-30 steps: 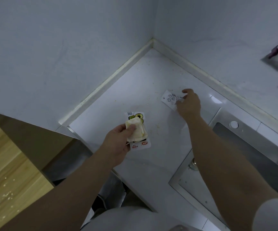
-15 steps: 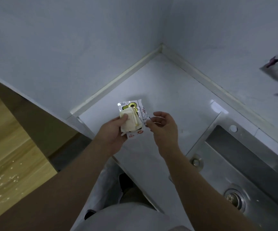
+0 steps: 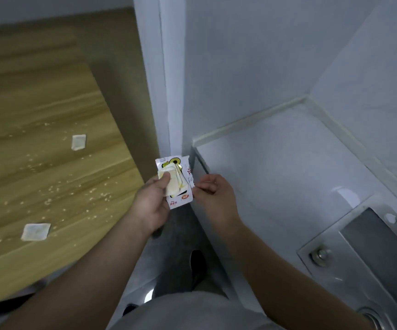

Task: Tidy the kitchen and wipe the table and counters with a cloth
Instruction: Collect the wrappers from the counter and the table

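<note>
My left hand [image 3: 152, 206] grips a small stack of wrappers [image 3: 179, 201]: a white packet with a green cartoon print and a folded pale yellow wrapper [image 3: 174, 181] under my thumb. My right hand [image 3: 216, 198] pinches the right edge of a white printed wrapper [image 3: 189, 173] tucked into the same stack. Both hands hover in front of the white counter's [image 3: 276, 163] left corner. On the wooden table [image 3: 37, 139] to the left lie two more pale wrappers [image 3: 78, 142] [image 3: 35, 232] among scattered crumbs [image 3: 73, 186].
A steel sink [image 3: 371, 253] with a bolt and drain is set into the counter at the lower right. A white wall post [image 3: 168, 79] stands between table and counter. My legs and shoes show on the floor below.
My right hand picked the printed wrapper off the counter and brought it to the stack in my left hand. My view swung left, so the wooden table with its crumbs came into sight.
</note>
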A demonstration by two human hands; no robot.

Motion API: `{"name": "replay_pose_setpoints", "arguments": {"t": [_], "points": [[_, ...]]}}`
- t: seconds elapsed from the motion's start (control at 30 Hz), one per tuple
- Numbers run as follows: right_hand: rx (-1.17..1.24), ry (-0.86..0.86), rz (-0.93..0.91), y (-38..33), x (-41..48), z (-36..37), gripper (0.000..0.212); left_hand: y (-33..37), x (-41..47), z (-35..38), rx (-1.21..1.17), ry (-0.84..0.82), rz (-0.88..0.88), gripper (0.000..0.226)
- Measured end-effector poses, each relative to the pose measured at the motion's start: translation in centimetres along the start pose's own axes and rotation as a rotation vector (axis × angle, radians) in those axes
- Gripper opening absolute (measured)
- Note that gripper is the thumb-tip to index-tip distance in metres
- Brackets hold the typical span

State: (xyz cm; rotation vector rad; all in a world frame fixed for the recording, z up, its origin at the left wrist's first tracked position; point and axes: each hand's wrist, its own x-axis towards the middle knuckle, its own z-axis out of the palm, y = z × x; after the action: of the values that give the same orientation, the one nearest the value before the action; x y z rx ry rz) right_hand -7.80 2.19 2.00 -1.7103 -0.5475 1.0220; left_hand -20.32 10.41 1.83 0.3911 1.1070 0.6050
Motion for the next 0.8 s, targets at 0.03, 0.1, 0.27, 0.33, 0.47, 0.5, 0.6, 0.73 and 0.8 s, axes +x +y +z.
{"name": "replay_pose_setpoints", "arguments": {"t": [0.03,0.1,0.27,0.33,0.47,0.5,0.6,0.73,0.8], "points": [[-0.014,-0.053,0.016,0.3,-0.9,2.2,0.022,0.6,-0.7,-2.5,-0.022,0.021,0.011,0.036],[-0.020,-0.145,0.046,1.0,-2.6,6.4,0.020,1.7,-2.2,-7.1,-0.058,0.068,0.021,0.036],[-0.104,-0.249,0.072,1.9,-5.5,16.1,0.007,4.5,-5.4,-17.4,-0.177,0.210,0.047,0.031],[-0.210,-0.234,0.062,1.9,-6.0,19.4,0.010,5.5,-6.2,-20.9,-0.234,0.245,0.061,0.027],[-0.495,-0.275,0.004,1.8,-5.8,24.6,0.010,7.6,-7.0,-27.0,-0.343,0.329,0.079,0.021],[-0.573,-0.289,-0.012,1.8,-5.3,25.7,0.009,8.0,-7.0,-28.2,-0.362,0.349,0.078,0.028],[-0.651,-0.282,-0.004,1.9,-1.4,29.8,0.009,9.7,-6.3,-31.2,-0.360,0.410,0.072,0.029],[-0.776,-0.185,-0.020,1.0,6.7,35.4,0.021,12.5,-3.8,-33.5,-0.310,0.454,0.097,0.023],[-0.837,-0.161,0.018,0.0,10.7,37.7,0.028,14.4,-2.2,-34.1,-0.282,0.463,0.091,0.021]]}}
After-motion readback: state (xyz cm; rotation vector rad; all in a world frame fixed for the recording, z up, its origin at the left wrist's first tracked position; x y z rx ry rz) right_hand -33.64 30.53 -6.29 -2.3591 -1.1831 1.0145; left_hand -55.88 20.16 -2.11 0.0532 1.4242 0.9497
